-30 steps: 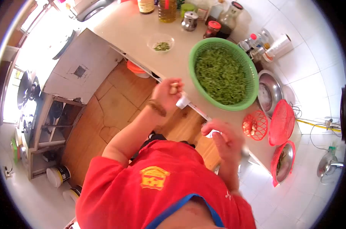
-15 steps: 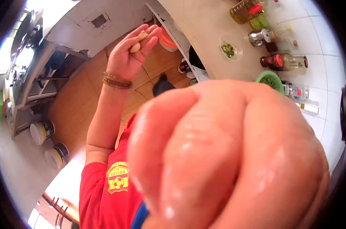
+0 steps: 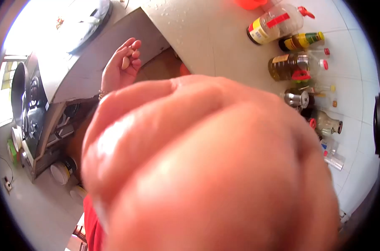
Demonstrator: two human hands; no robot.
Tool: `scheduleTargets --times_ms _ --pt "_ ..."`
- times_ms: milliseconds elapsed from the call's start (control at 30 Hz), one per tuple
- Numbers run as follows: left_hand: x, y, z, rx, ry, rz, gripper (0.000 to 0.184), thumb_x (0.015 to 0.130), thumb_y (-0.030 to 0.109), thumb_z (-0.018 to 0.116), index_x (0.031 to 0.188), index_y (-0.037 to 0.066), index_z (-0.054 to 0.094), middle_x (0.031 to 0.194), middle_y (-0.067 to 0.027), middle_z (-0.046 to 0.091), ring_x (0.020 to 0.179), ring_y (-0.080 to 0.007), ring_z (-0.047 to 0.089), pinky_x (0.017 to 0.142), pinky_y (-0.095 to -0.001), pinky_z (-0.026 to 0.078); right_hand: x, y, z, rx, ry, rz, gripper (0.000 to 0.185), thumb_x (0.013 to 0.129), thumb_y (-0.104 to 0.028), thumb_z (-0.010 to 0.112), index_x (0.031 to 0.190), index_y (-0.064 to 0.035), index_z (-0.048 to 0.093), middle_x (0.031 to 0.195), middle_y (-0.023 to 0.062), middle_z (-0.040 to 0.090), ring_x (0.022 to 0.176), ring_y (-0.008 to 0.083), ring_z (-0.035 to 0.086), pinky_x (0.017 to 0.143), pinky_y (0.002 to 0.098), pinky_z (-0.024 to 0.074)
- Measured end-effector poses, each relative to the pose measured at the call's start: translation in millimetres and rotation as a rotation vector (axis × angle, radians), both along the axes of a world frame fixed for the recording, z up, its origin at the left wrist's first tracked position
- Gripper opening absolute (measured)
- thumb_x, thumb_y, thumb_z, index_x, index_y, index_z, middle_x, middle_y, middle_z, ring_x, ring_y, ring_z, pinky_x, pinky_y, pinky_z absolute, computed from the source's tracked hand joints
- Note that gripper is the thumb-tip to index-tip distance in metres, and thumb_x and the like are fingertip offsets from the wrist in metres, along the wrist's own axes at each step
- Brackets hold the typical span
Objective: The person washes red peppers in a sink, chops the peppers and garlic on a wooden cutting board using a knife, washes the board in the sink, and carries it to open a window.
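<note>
My left hand (image 3: 119,69) is raised at the upper left, palm partly up, with its fingers curled round pale garlic cloves (image 3: 125,63). A bracelet on that wrist shows just at the edge of the other hand. Very close to the camera, my right hand (image 3: 211,163) fills the middle and bottom of the view, blurred, its fingers bent and pressed together. Whatever it may hold is hidden.
A pale countertop (image 3: 194,35) with water drops runs across the top. Along the tiled wall stand an oil bottle (image 3: 286,67), a large sauce bottle (image 3: 273,26) and a metal pot (image 3: 296,98). A stove (image 3: 34,104) is at the left, with a white bucket (image 3: 62,171) below.
My right hand has come up close to the camera and hides much of the view. The view has swung along the counter; the green basket is out of sight. My left hand still holds the cloves.
</note>
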State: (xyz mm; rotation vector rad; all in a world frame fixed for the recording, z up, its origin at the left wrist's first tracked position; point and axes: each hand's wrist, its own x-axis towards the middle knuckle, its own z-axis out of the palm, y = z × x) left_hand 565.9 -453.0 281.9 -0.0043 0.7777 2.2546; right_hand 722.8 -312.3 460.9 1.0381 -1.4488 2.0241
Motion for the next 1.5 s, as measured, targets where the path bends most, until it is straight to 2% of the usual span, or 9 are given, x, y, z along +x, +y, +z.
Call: scheduleTargets --times_ms 200,467,633,800,933,1100,1200,1333,1500 --pt "-131 41 -19 -0.026 -0.084 -0.008 0.030 0.086 0.000 0.044 0.115 -0.006 0.050 0.099 -0.0152 0.057 0.061 -0.0110 0.042 0.052 -0.0220 0.037 -86 33 -25 0.177 -0.349 -0.362 0.014 0.078 0.009 0.061 0.091 0.0039 0.062 0.072 0.0101 0.063 0.061 0.0139 0.059 0.056 0.0249 0.0464" --pt "-341 144 -27 -0.046 -0.096 -0.066 0.037 0.078 -0.010 0.044 0.115 -0.009 0.046 0.117 -0.0243 0.053 0.112 -0.0305 0.054 0.084 -0.0341 0.053 -198 91 -115 0.355 -0.822 -0.782 0.013 0.089 -0.003 0.057 0.102 0.0003 0.061 0.075 0.0055 0.063 0.065 0.0092 0.060 0.059 0.0228 0.0494" --pt "-474 169 -68 -0.024 -0.092 -0.072 0.019 0.089 0.006 0.051 0.107 -0.001 0.052 0.081 -0.0119 0.062 0.060 -0.0151 0.055 0.054 -0.0253 0.047 -329 129 -144 0.136 -1.077 -0.659 0.017 0.092 -0.007 0.053 0.105 0.0031 0.058 0.076 0.0061 0.063 0.066 0.0103 0.061 0.062 0.0233 0.0491" --pt "-640 123 -153 0.080 -0.011 0.053 0.026 0.088 0.015 0.056 0.111 0.003 0.056 0.104 -0.0150 0.062 0.081 -0.0226 0.060 0.067 -0.0298 0.049 -436 153 -155 0.128 -1.151 -0.605 0.020 0.094 -0.010 0.053 0.108 0.0032 0.057 0.080 0.0069 0.063 0.068 0.0109 0.061 0.064 0.0241 0.0503" --pt "-725 92 -165 -0.116 0.138 0.261 0.022 0.090 0.014 0.051 0.107 0.002 0.056 0.094 -0.0113 0.061 0.070 -0.0176 0.058 0.062 -0.0246 0.046 -478 155 -171 0.124 -1.209 -0.572 0.020 0.094 -0.013 0.053 0.108 0.0018 0.058 0.080 0.0067 0.063 0.068 0.0109 0.061 0.065 0.0250 0.0520" --pt "-694 116 -94 -0.493 0.222 0.503 0.020 0.090 0.005 0.043 0.104 -0.004 0.055 0.079 -0.0063 0.058 0.060 -0.0136 0.054 0.049 -0.0256 0.043 -519 149 -183 0.147 -1.227 -0.496 0.021 0.094 -0.015 0.054 0.106 0.0011 0.059 0.080 0.0061 0.063 0.068 0.0108 0.061 0.066 0.0255 0.0539" --pt "-656 136 -145 0.089 0.251 0.345 0.013 0.090 0.011 0.049 0.088 0.000 0.055 0.077 -0.0103 0.060 0.063 -0.0185 0.058 0.057 -0.0287 0.049 -546 158 -197 0.070 -1.229 -0.489 0.025 0.095 -0.020 0.054 0.109 0.0003 0.059 0.082 0.0056 0.063 0.069 0.0106 0.061 0.066 0.0242 0.0531" --pt "-592 221 -78 -0.025 -0.483 0.219 0.027 0.090 0.006 0.051 0.113 -0.008 0.048 0.105 -0.0211 0.057 0.094 -0.0322 0.060 0.082 -0.0403 0.052 -610 178 -228 -0.028 -1.284 -0.581 0.030 0.097 -0.024 0.051 0.121 -0.0057 0.057 0.101 0.0051 0.065 0.080 0.0090 0.061 0.071 0.0239 0.0497" --pt "-604 279 -96 0.374 -0.151 0.051 0.025 0.088 0.002 0.045 0.112 -0.003 0.052 0.097 -0.0120 0.061 0.092 -0.0230 0.061 0.078 -0.0321 0.051 -692 201 -267 0.387 -0.681 -1.030 0.038 0.096 -0.027 0.046 0.128 -0.0062 0.051 0.107 0.0119 0.065 0.097 0.0231 0.063 0.077 0.0318 0.0479"
